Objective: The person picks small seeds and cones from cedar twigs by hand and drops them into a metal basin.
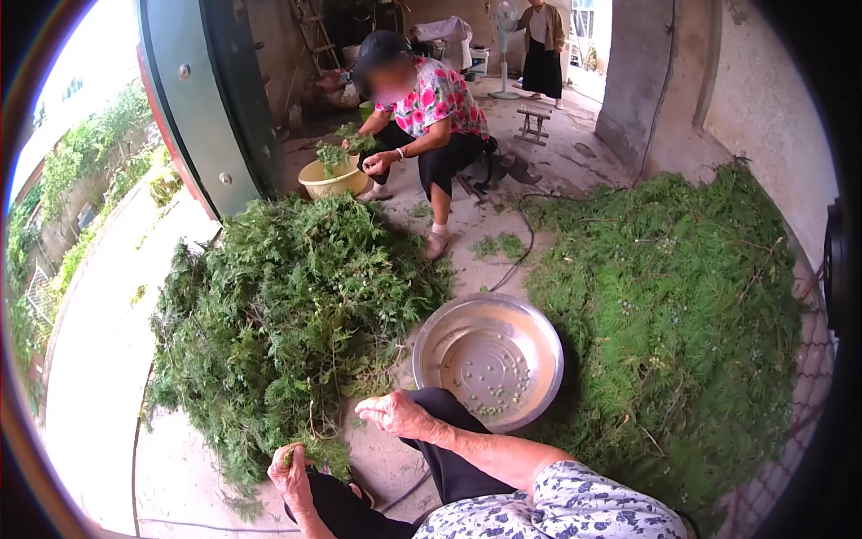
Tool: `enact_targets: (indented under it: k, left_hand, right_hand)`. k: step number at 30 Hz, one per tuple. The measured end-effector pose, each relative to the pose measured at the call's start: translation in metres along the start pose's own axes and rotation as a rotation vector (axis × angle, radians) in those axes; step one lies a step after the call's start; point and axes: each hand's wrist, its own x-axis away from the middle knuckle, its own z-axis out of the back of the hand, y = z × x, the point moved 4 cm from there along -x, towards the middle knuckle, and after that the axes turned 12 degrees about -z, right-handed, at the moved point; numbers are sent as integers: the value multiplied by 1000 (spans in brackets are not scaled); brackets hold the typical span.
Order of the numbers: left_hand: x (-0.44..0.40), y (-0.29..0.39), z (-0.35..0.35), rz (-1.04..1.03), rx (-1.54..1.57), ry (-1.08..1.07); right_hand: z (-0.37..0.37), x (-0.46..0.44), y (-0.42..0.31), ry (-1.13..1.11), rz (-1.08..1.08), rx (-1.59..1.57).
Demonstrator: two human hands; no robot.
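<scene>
My left hand (pixel 290 481) is closed low in front of me, with a green sprig (pixel 328 456) at its fingers. Beside it rises a large heap of cut evergreen branches (pixel 287 314). My right hand (pixel 391 415) hovers near my knee, left of a metal basin (pixel 537 346). Its fingers are pinched together; whatever they hold is too small to make out. Small pale green berries (pixel 494 373) lie scattered on the basin's bottom.
A second pile of greenery (pixel 673 332) spreads along the right wall. Opposite me a seated person (pixel 435 108) handles a sprig over a yellow basin (pixel 332 184). Farther back are a small wooden stool (pixel 533 124), a fan (pixel 505 54) and a standing person (pixel 543 45). A dark cable (pixel 525 247) crosses the floor.
</scene>
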Motion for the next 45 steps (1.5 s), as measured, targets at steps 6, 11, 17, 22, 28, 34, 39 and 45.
enact_targets:
  k: [6, 11, 17, 22, 28, 34, 39, 45]
  left_hand:
    - [0, 2, 1, -18, -3, -2]
    - [0, 2, 3, 23, -40, -41]
    - [1, 2, 2, 16, -2, -18]
    - [0, 6, 1, 19, 14, -10]
    - [0, 6, 2, 41, -3, -18]
    - [0, 6, 1, 35, -5, -6]
    - [1, 8, 1, 11, 1, 8]
    - [0, 8, 1, 15, -1, -13]
  right_hand:
    - [1, 1, -4, -4, -17, 11]
    - [-2, 0, 0, -8, -33, 5]
    - [-2, 0, -1, 3, -6, 14]
    - [-2, 0, 0, 13, 10, 17]
    - [-5, 0, 1, 52, 77, 73]
    - [-6, 2, -1, 56, 99, 109]
    - [-7, 2, 1, 50, 89, 77]
    - [-7, 3, -2, 32, 91, 110]
